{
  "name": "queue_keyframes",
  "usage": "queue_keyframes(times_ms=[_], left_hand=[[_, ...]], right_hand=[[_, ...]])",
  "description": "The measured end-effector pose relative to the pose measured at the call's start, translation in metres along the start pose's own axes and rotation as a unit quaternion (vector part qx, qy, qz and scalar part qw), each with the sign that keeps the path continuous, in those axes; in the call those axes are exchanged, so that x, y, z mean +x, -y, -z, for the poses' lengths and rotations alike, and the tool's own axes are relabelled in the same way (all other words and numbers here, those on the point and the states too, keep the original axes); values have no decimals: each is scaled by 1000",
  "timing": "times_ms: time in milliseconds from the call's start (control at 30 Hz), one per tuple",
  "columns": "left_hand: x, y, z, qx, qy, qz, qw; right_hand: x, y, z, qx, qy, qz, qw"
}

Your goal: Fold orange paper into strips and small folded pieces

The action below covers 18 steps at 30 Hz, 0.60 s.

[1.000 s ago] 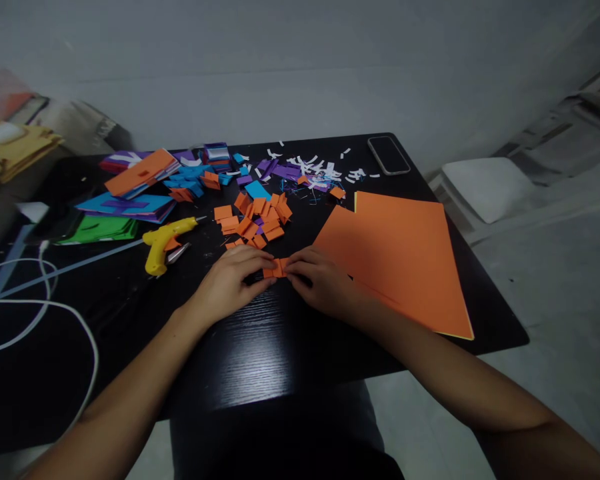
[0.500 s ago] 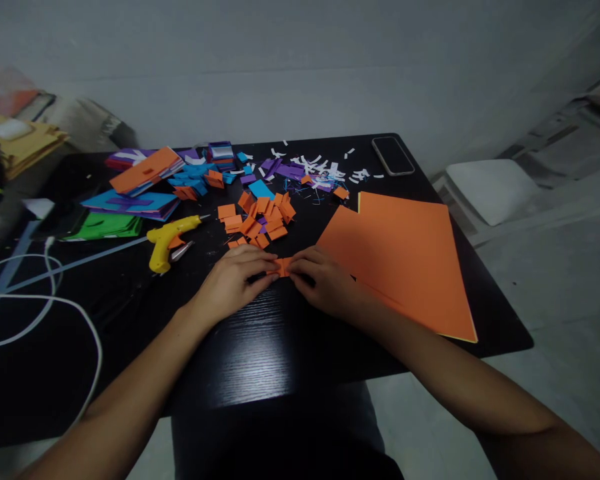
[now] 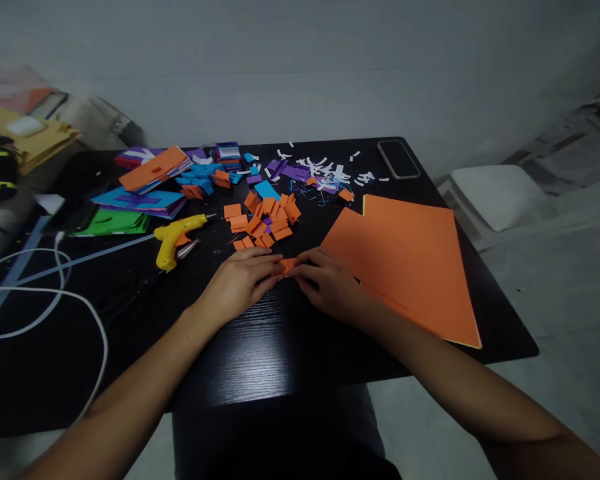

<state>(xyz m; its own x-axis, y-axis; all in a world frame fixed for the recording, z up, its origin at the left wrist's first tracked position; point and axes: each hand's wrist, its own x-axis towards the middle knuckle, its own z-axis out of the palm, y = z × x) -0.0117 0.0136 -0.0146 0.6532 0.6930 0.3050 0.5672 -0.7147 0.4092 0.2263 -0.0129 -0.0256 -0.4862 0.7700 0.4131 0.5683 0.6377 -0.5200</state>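
Observation:
A small piece of orange paper [image 3: 289, 267] lies between my two hands, close to the black tabletop. My left hand [image 3: 243, 280] pinches its left end, and my right hand [image 3: 325, 280] pinches the right end. Fingers cover most of the piece, so its folds are only partly visible. Just beyond my hands is a loose pile of small folded orange paper pieces [image 3: 270, 217], with bits of purple among them. Large orange paper sheets [image 3: 410, 260] lie beside my right forearm.
Left of the pile rests a yellow glue gun [image 3: 167, 245]. Stacks of coloured paper [image 3: 135, 202] and white paper scraps [image 3: 325, 170] lie farther back. A phone [image 3: 399, 159] sits at the far right corner. A white cable [image 3: 97, 327] loops near my left forearm.
My fingertips have come closer together, and less of the small orange paper shows between them. The whole view has shifted slightly; the other things on the table look unmoved.

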Motion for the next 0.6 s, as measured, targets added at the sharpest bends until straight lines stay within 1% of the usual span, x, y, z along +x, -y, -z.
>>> queue_keyframes(times_ms=[100, 167, 233, 300, 433, 533, 600], left_hand=[[0, -1, 1, -4, 4, 0, 1000], [1, -1, 1, -7, 3, -1, 1000], [1, -1, 0, -12, -3, -4, 1000], [2, -1, -1, -26, -11, -5, 1000], [4, -4, 0, -58, -17, 13, 998], [4, -7, 2, -68, -10, 35, 997], [3, -9, 2, -74, -15, 42, 996]], right_hand=[[0, 1, 0, 18, -6, -3, 1000], [0, 1, -1, 27, -25, -19, 999], [0, 1, -2, 16, -51, -45, 998], [1, 0, -3, -6, -60, -64, 996], [2, 0, -2, -21, -31, -71, 997], [4, 0, -1, 3, -15, -73, 997], [4, 0, 0, 19, -16, -78, 997]])
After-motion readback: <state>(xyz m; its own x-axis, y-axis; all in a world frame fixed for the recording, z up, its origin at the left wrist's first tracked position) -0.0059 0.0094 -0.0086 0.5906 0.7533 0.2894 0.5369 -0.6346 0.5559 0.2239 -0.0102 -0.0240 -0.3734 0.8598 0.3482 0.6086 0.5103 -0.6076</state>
